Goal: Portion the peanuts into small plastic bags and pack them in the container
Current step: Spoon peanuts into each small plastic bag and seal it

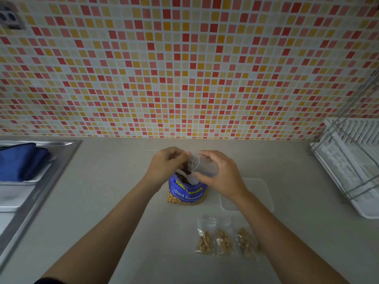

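A blue bag of salted peanuts (187,193) stands open on the counter in the middle. Just above its mouth my left hand (166,163) and my right hand (220,173) both hold a small clear plastic bag (205,166), the left pinching its rim, the right curled round its body. A white spoon (189,178) pokes out of the peanut bag under the hands. Three filled small bags of peanuts (224,240) lie side by side in front. A clear plastic container (264,189) sits to the right, partly behind my right forearm.
A steel sink (34,193) with a blue cloth (20,160) in it lies at the left. A white dish rack (352,160) stands at the right against the tiled wall (184,68). The grey counter (114,201) runs between them.
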